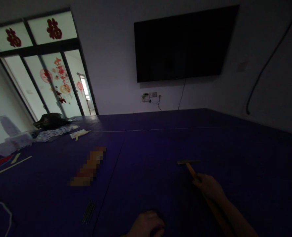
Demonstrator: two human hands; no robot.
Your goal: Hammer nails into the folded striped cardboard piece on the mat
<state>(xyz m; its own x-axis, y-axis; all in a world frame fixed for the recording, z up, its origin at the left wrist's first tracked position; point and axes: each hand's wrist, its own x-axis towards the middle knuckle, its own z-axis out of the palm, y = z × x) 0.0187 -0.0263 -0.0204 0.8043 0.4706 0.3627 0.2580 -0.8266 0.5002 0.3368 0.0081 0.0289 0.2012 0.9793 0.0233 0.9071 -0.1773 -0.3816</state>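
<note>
My right hand (208, 187) is wrapped round the wooden handle of a hammer (190, 170), with its metal head pointing away from me above the dark blue table surface. The handle's lower end runs back along my right forearm. At the bottom centre, my left hand (147, 224) has its fingers curled in; dim light hides whether anything is inside them. To its left lies a small bunch of several slim metal rods (88, 212), too dark to name exactly. Farther off is an orange-brown oblong item (89, 167), blurred into blocks.
The dark blue table (146, 148) reaches to the wall. On its left are a dark bag (51, 121), crumpled plastic (56, 132), yellow strips (14, 165) and a white cable (6, 210). A television (185, 46) hangs on the wall above sockets (154, 94).
</note>
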